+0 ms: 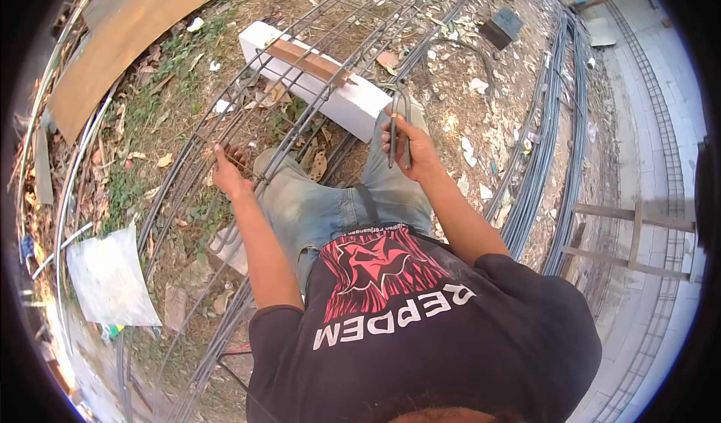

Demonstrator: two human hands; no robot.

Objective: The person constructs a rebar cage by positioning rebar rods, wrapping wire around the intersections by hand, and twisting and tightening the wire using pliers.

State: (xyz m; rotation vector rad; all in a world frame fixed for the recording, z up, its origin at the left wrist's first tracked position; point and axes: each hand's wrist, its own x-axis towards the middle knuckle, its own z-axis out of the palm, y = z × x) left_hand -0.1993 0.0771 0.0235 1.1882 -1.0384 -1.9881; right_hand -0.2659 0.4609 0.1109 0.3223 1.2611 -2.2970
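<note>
In my right hand (413, 146) is a pair of metal pincers (400, 126), its two handles pointing back toward me and its head up by the white block. My left hand (231, 173) is at the near left part of a long rebar cage (300, 111), its fingers at the bars; whether they hold a bar or a wire is too small to tell. The cage runs across in front of my legs. Beneath it lies a long white block (349, 107) with a strip of brown wood (308, 61) on top.
Bundles of steel bars (537, 167) lie on the right, beside a paved strip with a narrow rebar cage (657, 107). A dark block (502, 28) sits at the upper right. Brown board (113, 55) and a white sheet (113, 276) are on the left.
</note>
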